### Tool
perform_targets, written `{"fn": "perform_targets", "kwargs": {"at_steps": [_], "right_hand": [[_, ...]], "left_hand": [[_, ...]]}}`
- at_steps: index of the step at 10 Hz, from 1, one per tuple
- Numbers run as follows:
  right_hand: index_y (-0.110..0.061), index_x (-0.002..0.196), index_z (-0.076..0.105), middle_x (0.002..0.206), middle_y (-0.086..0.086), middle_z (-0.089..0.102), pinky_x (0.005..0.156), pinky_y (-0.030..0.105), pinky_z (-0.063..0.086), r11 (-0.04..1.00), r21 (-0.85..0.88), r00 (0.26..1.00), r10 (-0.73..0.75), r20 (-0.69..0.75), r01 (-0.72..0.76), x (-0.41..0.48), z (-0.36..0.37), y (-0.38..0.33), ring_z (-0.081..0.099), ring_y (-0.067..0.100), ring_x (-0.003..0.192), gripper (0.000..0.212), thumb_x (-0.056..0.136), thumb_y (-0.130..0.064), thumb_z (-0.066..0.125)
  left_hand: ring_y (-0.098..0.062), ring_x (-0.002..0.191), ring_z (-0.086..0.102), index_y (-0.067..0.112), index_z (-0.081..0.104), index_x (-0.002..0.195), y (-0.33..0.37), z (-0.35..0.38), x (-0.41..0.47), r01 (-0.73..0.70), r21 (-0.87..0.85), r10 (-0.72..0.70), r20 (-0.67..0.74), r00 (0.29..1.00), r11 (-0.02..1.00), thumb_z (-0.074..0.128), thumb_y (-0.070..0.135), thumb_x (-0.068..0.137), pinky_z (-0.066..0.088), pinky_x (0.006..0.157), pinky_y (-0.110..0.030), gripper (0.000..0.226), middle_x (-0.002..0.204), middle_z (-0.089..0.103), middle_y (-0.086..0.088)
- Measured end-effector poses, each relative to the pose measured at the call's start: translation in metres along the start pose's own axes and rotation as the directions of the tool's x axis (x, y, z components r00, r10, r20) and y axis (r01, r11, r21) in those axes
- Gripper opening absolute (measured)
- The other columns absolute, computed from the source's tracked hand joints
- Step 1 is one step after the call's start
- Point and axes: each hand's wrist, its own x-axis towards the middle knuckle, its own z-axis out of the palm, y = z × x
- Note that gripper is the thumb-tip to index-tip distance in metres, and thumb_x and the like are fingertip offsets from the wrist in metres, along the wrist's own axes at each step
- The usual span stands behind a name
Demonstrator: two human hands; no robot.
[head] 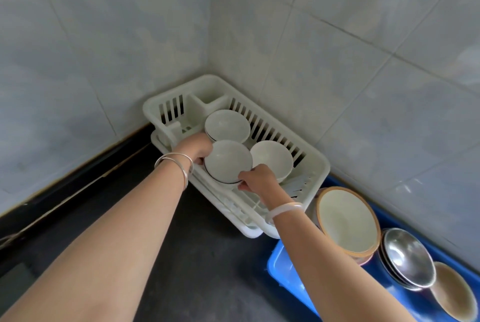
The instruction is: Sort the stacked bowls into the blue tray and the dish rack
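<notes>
A white plastic dish rack stands in the tiled corner with white bowls in it. Both my hands hold a short stack of white bowls with dark rims at the rack's near side: my left hand grips its left edge, my right hand its lower right rim. A second white stack sits behind it and a single white bowl to its right. The blue tray at the lower right holds a brown-rimmed bowl stack, steel bowls and a beige bowl.
The dark countertop runs from the rack toward me. Tiled walls close the corner behind and to the right of the rack. The blue tray touches the rack's right end along the right wall.
</notes>
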Motion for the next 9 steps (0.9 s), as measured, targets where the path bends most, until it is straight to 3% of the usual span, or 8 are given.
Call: {"fn": "perform_targets", "kwargs": {"at_steps": [2,3,4,5,6,7,8,9], "right_hand": [[-0.011,0.071,0.052,0.055,0.002,0.061,0.07,0.026,0.051,1.0,0.015,1.0,-0.015,-0.005,0.015,0.001,0.004,0.01,0.056,0.01,0.049,0.018,0.088,-0.015,0.056],[-0.013,0.073,0.053,0.059,0.002,0.061,0.074,0.03,0.052,0.999,0.026,0.999,-0.034,-0.013,0.035,0.003,0.004,0.014,0.056,0.01,0.051,0.016,0.087,-0.017,0.058],[-0.01,0.08,0.055,0.065,0.005,0.057,0.075,0.033,0.053,0.989,0.147,1.0,0.002,0.021,-0.005,0.0,0.001,0.016,0.054,0.014,0.054,0.013,0.09,-0.017,0.057],[-0.01,0.095,0.058,0.068,0.004,0.054,0.065,0.032,0.046,0.981,0.196,0.999,0.004,0.044,-0.012,-0.003,0.001,0.017,0.051,0.018,0.061,0.015,0.093,-0.022,0.05],[-0.016,0.106,0.057,0.071,-0.001,0.053,0.081,0.04,0.05,0.985,0.172,0.999,-0.02,0.032,0.014,-0.011,0.002,0.015,0.055,0.024,0.08,0.02,0.095,-0.028,0.046],[-0.012,0.128,0.052,0.086,0.0,0.057,0.096,0.042,0.047,0.979,0.203,0.998,-0.033,0.053,0.022,-0.022,0.001,0.013,0.059,0.031,0.105,0.037,0.096,-0.029,0.045],[-0.006,0.123,0.055,0.104,0.011,0.061,0.099,0.046,0.047,0.981,0.193,0.998,-0.044,0.051,0.033,-0.038,-0.01,0.009,0.059,0.028,0.102,0.035,0.097,-0.027,0.042],[-0.013,0.119,0.059,0.116,0.008,0.065,0.094,0.039,0.051,0.891,0.411,0.981,-0.191,-0.048,0.193,-0.057,-0.039,0.006,0.063,0.023,0.101,0.029,0.098,-0.021,0.043]], "left_hand": [[-0.027,0.078,0.057,0.003,0.059,0.071,-0.001,-0.002,0.0,-0.097,0.336,0.083,0.055,0.995,0.937,0.045,-0.003,0.084,0.045,0.068,-0.032,0.02,0.088,0.062,-0.017],[-0.027,0.079,0.058,0.001,0.063,0.085,-0.002,-0.001,0.002,-0.112,0.391,0.096,0.061,0.994,0.913,0.044,-0.002,0.084,0.047,0.071,-0.033,0.018,0.089,0.063,-0.017],[-0.028,0.079,0.059,-0.003,0.063,0.102,0.0,-0.001,0.003,-0.105,0.353,0.084,0.073,0.994,0.93,0.044,0.002,0.086,0.048,0.072,-0.033,0.025,0.096,0.065,-0.018],[-0.032,0.097,0.061,0.003,0.058,0.115,0.002,0.001,0.002,-0.144,0.274,0.123,0.092,0.988,0.951,0.046,0.015,0.091,0.049,0.082,-0.037,0.029,0.112,0.063,-0.018],[-0.033,0.111,0.056,0.008,0.055,0.124,0.002,0.005,-0.004,-0.189,0.278,0.185,0.041,0.982,0.942,0.044,0.018,0.092,0.045,0.096,-0.04,0.035,0.123,0.06,-0.015],[-0.033,0.111,0.055,0.01,0.053,0.127,-0.004,0.014,-0.011,-0.212,0.231,0.228,-0.048,0.972,0.95,0.039,0.013,0.093,0.045,0.087,-0.035,0.037,0.124,0.059,-0.015],[-0.033,0.11,0.055,0.009,0.054,0.127,-0.003,0.017,-0.025,-0.235,0.099,0.248,-0.155,0.956,0.967,0.034,0.009,0.093,0.043,0.08,-0.033,0.039,0.124,0.059,-0.016],[-0.03,0.12,0.051,0.011,0.051,0.131,-0.011,0.032,-0.047,-0.285,-0.068,0.247,-0.335,0.909,0.956,0.032,0.007,0.095,0.041,0.095,-0.037,0.041,0.133,0.055,-0.013]]}}
